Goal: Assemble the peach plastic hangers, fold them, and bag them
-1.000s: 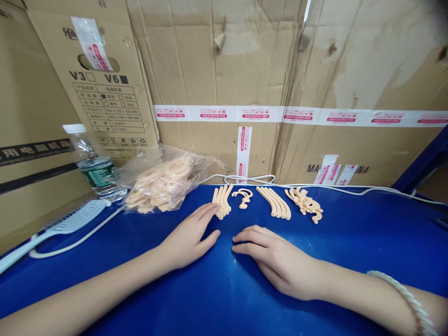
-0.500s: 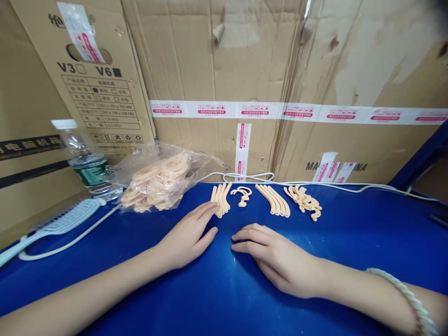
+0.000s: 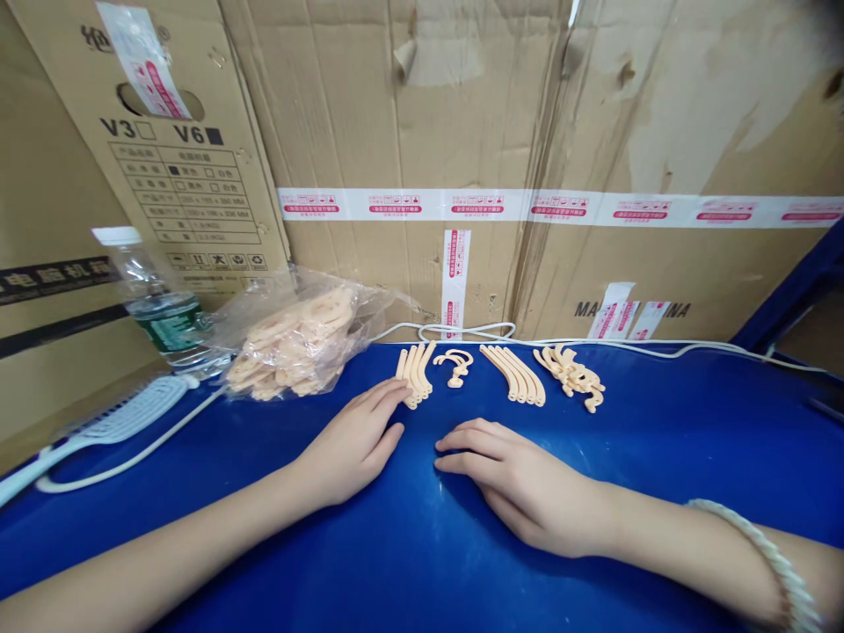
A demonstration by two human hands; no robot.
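Cream strips [image 3: 415,369], the left row at the worktop's [image 3: 422,545] far middle, meet the left hand [image 3: 360,438], thumb spread from fingers, where light contact should preserve alignment; the right hand's [image 3: 520,483] grip, nearer, is hidden underneath.

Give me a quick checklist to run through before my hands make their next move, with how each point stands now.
1. Left hand at the left strips: ok, fingertips over their near end.
2. Right hand free of parts: cannot tell, palm hidden.
3. Right strips side by side: ok.
4. Jumbled curved pieces laid out singly: not ok, overlapping.
5. Bottle capped: ok.
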